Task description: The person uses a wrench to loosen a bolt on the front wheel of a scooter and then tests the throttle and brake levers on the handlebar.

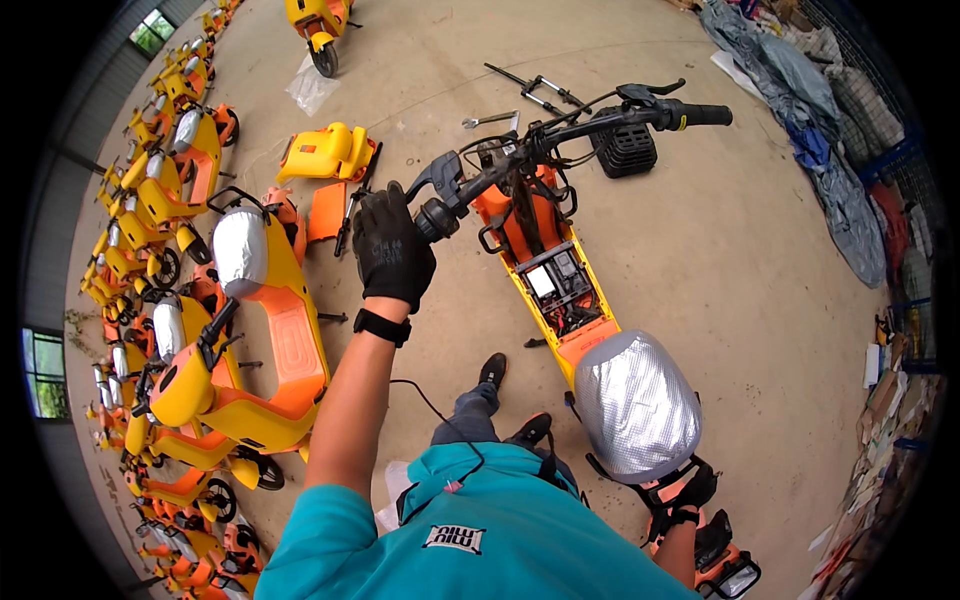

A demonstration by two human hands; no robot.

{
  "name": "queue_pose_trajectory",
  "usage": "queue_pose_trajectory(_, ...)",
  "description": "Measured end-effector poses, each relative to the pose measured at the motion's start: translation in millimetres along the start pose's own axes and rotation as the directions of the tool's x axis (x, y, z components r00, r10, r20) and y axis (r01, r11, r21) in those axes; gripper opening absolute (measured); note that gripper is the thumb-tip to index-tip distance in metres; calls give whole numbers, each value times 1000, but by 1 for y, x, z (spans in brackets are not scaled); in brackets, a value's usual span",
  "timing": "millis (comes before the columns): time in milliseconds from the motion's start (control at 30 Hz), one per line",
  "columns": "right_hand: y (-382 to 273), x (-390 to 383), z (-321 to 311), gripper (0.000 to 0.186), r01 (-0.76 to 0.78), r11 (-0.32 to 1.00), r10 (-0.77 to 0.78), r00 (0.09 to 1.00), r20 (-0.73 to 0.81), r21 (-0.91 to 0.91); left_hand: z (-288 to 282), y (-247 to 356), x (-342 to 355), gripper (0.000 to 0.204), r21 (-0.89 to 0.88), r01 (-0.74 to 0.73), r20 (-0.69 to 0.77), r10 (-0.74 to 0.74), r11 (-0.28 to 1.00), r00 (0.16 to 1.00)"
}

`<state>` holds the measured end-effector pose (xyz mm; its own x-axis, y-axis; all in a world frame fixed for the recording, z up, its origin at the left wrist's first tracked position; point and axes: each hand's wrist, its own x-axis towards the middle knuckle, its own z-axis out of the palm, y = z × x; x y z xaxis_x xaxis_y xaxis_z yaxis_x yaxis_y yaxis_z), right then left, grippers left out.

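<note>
A partly stripped yellow and orange electric scooter (pixel 590 290) stands in front of me and to my right, its floor cover off and wiring and a boxed unit showing inside. My left hand (pixel 395 245), in a black glove, is closed round the left grip of its black handlebar (pixel 490 180). Silver quilted foil covers the seat (pixel 640 405). Behind that seat my right hand (pixel 697 488), also gloved in black, is closed on the black rear rack (pixel 670 485); its fingertips are partly hidden. The bare right grip (pixel 705 116) points away to the far right.
Close on my left stands another yellow scooter (pixel 285 340), with rows of them beyond. A yellow body panel (pixel 328 152), an orange panel (pixel 326 211), a wrench (pixel 490 119) and fork tubes (pixel 540 90) lie on the floor ahead. Grey sheeting (pixel 800 110) lies along the right side.
</note>
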<state>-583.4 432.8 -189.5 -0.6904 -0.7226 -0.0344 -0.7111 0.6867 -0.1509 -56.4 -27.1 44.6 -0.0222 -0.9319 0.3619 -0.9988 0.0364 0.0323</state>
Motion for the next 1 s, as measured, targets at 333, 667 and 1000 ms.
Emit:
queue_pose_trajectory(333,-16,3,-15,35,-305,887,288,952,100,348,-6,13,-7,57,-39,29,3,-29,999,1000)
queue_pose_trajectory(667,-30,-1,-25,36,-315,895,308,949,72,315,-5,16,-22,62,-61,88,68,-84,994,994)
queue_pose_trajectory(1000,-4,5,1,33,-327,914,333,943,19,238,-1,6,-9,64,-53,-119,-86,114,991,990)
